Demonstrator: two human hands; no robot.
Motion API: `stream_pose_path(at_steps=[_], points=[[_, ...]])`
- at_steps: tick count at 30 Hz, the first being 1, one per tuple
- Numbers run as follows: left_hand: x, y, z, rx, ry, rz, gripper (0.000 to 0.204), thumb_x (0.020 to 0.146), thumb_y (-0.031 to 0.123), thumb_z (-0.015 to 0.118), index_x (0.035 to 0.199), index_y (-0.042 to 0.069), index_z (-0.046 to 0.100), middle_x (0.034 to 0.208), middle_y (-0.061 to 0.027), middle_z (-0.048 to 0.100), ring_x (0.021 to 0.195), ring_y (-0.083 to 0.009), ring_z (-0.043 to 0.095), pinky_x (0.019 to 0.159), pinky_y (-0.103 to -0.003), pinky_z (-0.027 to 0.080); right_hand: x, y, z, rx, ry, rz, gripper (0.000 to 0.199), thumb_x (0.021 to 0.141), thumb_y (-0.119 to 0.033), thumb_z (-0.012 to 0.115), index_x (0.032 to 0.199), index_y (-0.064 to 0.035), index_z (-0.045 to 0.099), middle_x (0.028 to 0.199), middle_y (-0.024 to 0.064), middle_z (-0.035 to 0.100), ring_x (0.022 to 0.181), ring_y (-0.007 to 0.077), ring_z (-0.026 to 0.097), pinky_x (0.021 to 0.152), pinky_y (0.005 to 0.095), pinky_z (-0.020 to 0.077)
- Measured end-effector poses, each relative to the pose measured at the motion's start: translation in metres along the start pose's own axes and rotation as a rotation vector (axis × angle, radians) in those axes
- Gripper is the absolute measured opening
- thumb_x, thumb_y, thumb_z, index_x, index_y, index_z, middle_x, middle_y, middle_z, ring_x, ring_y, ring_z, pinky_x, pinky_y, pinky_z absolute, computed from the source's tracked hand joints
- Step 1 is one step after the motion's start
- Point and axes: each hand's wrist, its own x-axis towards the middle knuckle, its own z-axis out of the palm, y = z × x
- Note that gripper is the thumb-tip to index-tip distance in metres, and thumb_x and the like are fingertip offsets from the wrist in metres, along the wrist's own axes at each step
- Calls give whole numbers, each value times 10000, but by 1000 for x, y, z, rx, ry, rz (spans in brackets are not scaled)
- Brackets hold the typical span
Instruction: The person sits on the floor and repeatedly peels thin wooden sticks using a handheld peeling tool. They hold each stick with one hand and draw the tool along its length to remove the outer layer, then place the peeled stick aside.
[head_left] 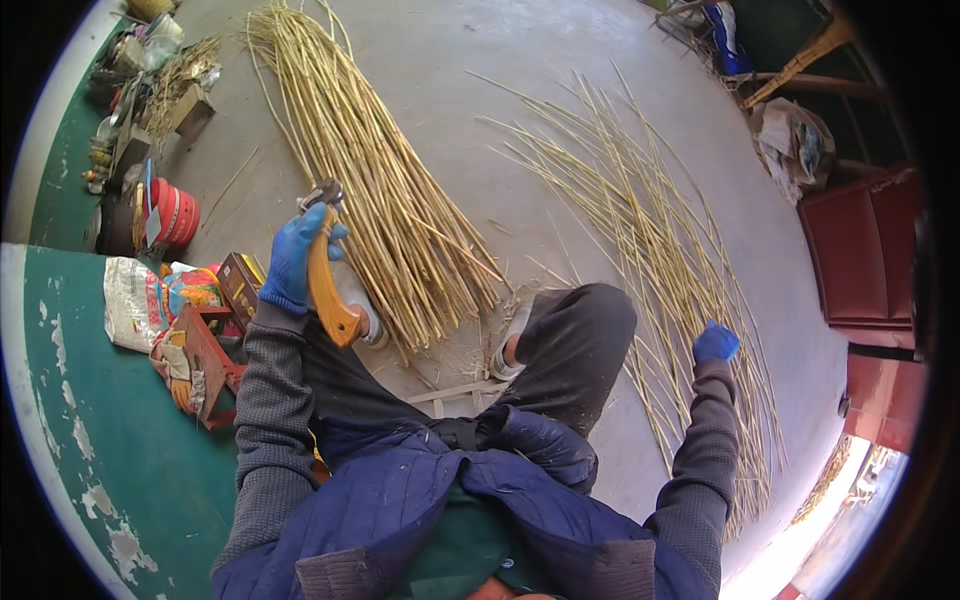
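Note:
My left hand (293, 257), in a blue glove, grips a tool with a curved orange wooden handle (328, 285) and a dark metal head near a thick bundle of straw-coloured stalks (380, 180) lying on the concrete floor. My right hand (716, 343), also in a blue glove, reaches down to a looser, spread-out layer of thin stalks (650, 240) at my right side. Its fingers are hidden, so I cannot tell if it holds a stalk. My bent legs in dark trousers sit between the two piles.
A red bucket (178, 213), a small red stool (205, 360), bags and clutter lie along the green-painted wall at left. A red cabinet (865, 250), a wooden chair and a bag stand at the right. A short wooden slat (455, 392) lies by my feet.

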Motion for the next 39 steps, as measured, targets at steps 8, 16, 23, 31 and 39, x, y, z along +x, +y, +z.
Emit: stream_pose_path(at_steps=[8, 16, 23, 31, 39], points=[[13, 2, -44, -78, 182, 29, 613, 971, 542, 630, 1260, 1, 646, 950, -83, 698, 688, -82, 624, 599, -205, 514, 41, -243, -224, 603, 307, -615, 310, 944, -329, 580, 1142, -115, 684, 986, 191, 732, 910, 391, 704, 798, 488, 556], [-9, 21, -54, -222, 203, -93, 556, 997, 492, 603, 1218, -17, 632, 873, -70, 703, 646, -89, 627, 561, -208, 512, -55, -511, -167, 477, -182, -854, 312, 926, -392, 576, 1039, -127, 696, 988, 191, 736, 960, 370, 714, 857, 487, 560], [-24, 35, -71, -377, 220, -214, 613, 954, 496, 646, 1293, -13, 605, 815, -118, 720, 554, -128, 653, 504, -233, 539, -78, -593, -114, 416, -136, -750, 413, 963, -479, 555, 989, -94, 704, 1039, 178, 745, 979, 350, 724, 844, 499, 541], [-22, 42, -64, -405, 159, -375, 603, 959, 478, 646, 1288, -20, 560, 793, -110, 708, 533, -142, 646, 472, -236, 526, -58, -635, -128, 249, -212, -684, 300, 916, -363, 606, 977, -108, 751, 1001, 172, 759, 962, 347, 738, 813, 489, 553], [-18, 38, -54, -442, 167, -220, 594, 979, 453, 633, 1326, -19, 539, 812, -107, 697, 533, -112, 624, 482, -235, 522, -55, -578, -156, 678, -309, -812, 378, 867, -421, 614, 949, -65, 715, 955, 228, 728, 902, 385, 715, 822, 475, 551]])
